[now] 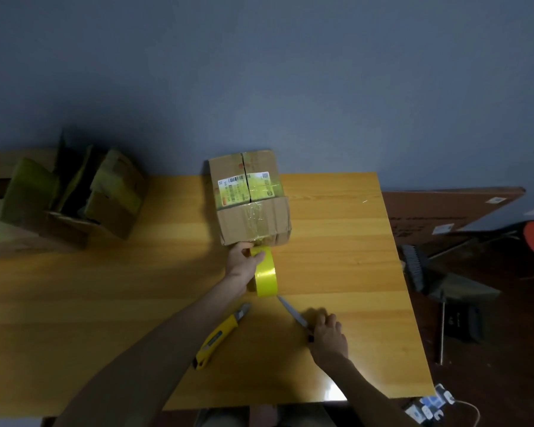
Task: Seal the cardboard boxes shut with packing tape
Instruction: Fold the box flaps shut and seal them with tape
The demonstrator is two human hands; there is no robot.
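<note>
Bench of yellow wood fills the lower view. Open boxes heaped at its 10 o'clock edge. Cardboard box sits toward 12 o'clock, flaps closed, clear tape over the label. Yellow tape roll stands on edge at the box's 6 o'clock face, left hand fingers curled round it. Right hand at 5 o'clock grips a knife, its tip just beside the roll. Yellow utility knife lies loose at 7 o'clock.

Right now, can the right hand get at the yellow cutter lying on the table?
Probably, by reach: only bare table separates the right hand from the yellow cutter. But it grips a silver-bladed knife, so it isn't free.
</note>
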